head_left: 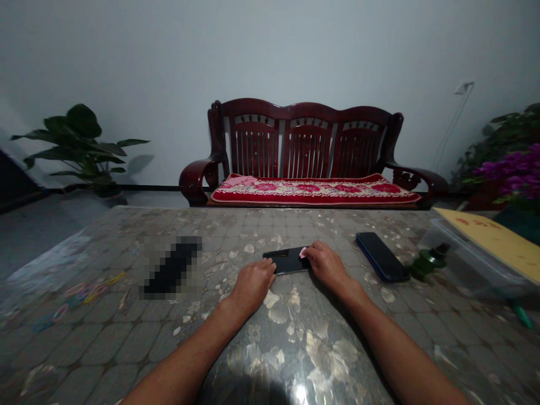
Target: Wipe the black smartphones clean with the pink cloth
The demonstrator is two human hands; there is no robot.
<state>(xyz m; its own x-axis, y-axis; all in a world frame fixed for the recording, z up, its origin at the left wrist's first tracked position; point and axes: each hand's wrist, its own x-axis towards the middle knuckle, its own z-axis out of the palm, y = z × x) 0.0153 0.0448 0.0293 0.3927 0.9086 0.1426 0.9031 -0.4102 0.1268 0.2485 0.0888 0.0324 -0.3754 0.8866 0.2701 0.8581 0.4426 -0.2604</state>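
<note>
A dark, glossy smartphone (290, 262) lies flat on the patterned table cover, turned sideways in front of me. My left hand (253, 281) grips its left end, fingers closed at the edge. Over the right end, my right hand (327, 265) pinches a small pink piece (302, 253), perhaps cloth or paper, which touches the screen. The fingers cover most of that piece. To the right lies a second phone (382, 257) with a blue edge, apart from both hands.
A green bottle (428, 262) stands beside a clear plastic box (468, 270) topped by a yellow sheet (498, 239). At left are a pixelated dark object (172, 267) and several coloured bands (95, 291). Beyond the table (236, 225) stands a wooden bench (307, 140).
</note>
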